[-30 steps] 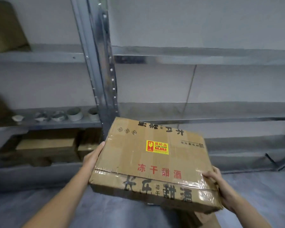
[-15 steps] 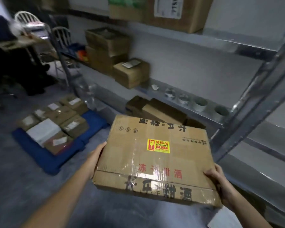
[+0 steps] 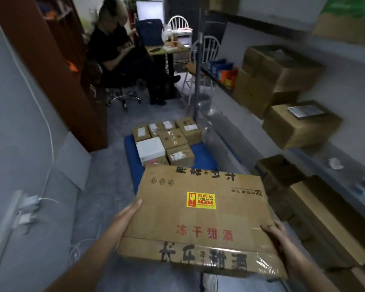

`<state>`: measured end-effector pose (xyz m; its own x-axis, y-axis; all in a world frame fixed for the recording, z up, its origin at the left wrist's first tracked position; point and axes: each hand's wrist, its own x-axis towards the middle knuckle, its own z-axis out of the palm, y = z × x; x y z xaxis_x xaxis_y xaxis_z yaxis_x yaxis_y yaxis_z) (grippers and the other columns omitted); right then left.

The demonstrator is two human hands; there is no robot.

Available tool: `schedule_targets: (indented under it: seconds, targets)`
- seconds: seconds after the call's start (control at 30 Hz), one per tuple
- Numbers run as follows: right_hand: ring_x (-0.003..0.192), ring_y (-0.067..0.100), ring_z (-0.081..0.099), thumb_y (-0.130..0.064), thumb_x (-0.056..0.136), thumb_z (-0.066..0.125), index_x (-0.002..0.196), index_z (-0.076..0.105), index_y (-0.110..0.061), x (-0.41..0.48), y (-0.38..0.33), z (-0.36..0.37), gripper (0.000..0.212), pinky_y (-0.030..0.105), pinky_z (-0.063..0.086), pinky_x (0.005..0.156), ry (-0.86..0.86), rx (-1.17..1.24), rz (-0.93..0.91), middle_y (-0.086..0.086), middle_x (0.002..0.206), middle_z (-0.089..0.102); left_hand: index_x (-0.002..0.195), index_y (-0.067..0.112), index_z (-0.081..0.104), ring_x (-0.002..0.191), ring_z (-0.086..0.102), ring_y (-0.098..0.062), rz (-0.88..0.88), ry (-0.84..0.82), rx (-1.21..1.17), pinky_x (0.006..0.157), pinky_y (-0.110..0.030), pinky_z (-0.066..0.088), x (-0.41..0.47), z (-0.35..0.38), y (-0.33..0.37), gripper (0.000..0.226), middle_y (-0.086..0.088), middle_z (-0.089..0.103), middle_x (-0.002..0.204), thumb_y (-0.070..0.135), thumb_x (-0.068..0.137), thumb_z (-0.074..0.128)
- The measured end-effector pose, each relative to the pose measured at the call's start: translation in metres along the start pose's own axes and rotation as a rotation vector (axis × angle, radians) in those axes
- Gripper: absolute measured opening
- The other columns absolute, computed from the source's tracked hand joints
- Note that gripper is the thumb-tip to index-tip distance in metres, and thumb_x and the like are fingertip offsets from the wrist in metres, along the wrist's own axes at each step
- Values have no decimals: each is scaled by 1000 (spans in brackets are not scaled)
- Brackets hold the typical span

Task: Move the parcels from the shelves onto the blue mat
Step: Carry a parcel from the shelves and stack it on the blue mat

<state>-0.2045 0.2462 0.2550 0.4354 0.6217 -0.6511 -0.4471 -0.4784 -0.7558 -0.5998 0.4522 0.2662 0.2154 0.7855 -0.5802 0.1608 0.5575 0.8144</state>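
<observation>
- Above the floor, just short of the blue mat (image 3: 204, 159), the wide flat parcel (image 3: 200, 216) hangs roughly level between both hands. In the head view its far edge overlaps the mat's near end.
- The left hand (image 3: 126, 213) lies flat against the parcel's left side, fingers straight and pressing inward.
- The right hand (image 3: 275, 232) grips the near right corner, with its fingers curled over the top face.
- The step in hand looks like the carry: the parcel is off the shelves (image 3: 312, 159) and not yet set down.
- Smaller parcels (image 3: 173, 140) crowd the far and middle parts of the mat, and bare blue shows only along the left edge and at the right.
- The next move probably calls for closing the gap and lowering the parcel onto free blue, or onto the stack if no room is left.
- The yellow sticker (image 3: 201, 200) with a glass symbol suggests a soft landing is wise.
- The mat's near end is hidden behind the parcel, so the free room there cannot be judged.
- Both thumbs and the parcel's underside are out of sight.
- The shelves on the right are blurred, though more boxes (image 3: 299, 125) can be made out on them.
</observation>
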Motion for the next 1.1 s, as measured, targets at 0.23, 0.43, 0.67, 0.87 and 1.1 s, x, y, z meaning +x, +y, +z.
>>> schedule_targets:
  seconds: [0.23,0.43,0.67,0.87,1.1]
  targets:
    - [107,36,61,-31,85,69,127,48,-26,123,-102,71,47,53,49,96,-169,-146,-5,16,118,59,111,22,69,92,73,-29,-71,217,-101,80,-45,58,59,-20,42,63,-8,75,102,69,69,69]
    - [109,39,62,-30,83,70,122,50,-31,205,-163,141,44,56,51,95,-344,-231,7,15,121,60,97,20,76,81,75,-24,-45,401,-177,64,-35,59,96,-37,56,62,-5,77,92,70,61,75]
    - [105,32,67,-44,68,77,120,55,-35,280,-196,226,57,48,56,87,-403,-306,24,10,120,65,88,33,77,79,75,-22,-79,503,-207,68,-35,59,160,-78,89,51,0,77,87,75,59,73]
    - [102,34,68,-45,72,76,121,52,-33,345,-221,315,56,43,58,72,-367,-304,66,12,118,64,89,32,76,82,74,-21,-73,485,-220,72,-37,58,247,-134,139,47,3,77,87,71,65,70]
    - [102,33,67,-45,67,79,119,56,-34,401,-259,401,58,45,56,77,-250,-287,54,9,117,66,96,25,73,91,72,-25,-130,372,-209,82,-41,57,355,-198,212,46,0,77,95,64,71,70]
